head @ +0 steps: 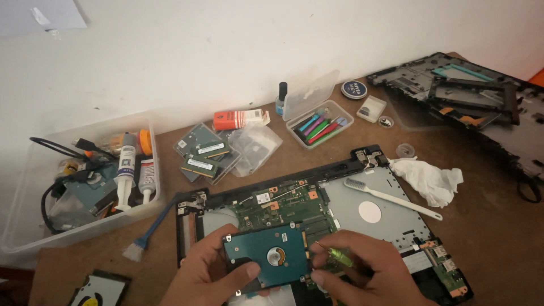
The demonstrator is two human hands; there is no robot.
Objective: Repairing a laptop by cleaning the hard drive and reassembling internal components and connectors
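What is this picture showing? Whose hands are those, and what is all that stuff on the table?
The camera sits on a person's head and looks down, so those are their own two hands. The left hand holds a flat blue-green hard drive. The right hand holds a small green screwdriver against its edge. Underneath lies an opened laptop with its green circuit board showing. A white toothbrush rests on it, beside a crumpled tissue. On the brown table are also a clear tub of tubes and cables and a case of coloured tools.
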